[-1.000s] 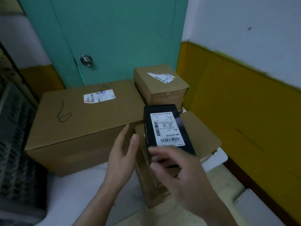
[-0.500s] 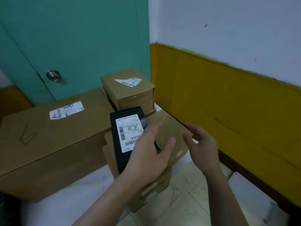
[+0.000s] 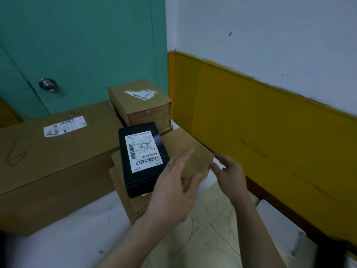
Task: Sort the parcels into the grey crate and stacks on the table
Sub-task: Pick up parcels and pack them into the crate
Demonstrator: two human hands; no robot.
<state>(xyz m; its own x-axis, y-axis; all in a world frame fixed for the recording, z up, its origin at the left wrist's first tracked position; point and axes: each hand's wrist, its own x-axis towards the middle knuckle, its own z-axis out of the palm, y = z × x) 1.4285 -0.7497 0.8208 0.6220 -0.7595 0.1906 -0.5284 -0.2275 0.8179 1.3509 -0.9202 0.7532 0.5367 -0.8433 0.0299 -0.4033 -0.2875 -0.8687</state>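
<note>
The black box (image 3: 142, 159), white label up, lies on the brown carton (image 3: 185, 151) in the corner, as it did half a second ago. The left hand (image 3: 173, 192) has slid off its label and hovers open over the carton top. The right hand (image 3: 229, 175), fingers loosely spread, has closed in on the carton's near corner.

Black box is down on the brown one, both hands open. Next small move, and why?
Probably close both hands on the brown box: the left hand hovers over its top, the right hand is at its right corner, neither gripping. The black box lies flat on it, so lift level.
</note>
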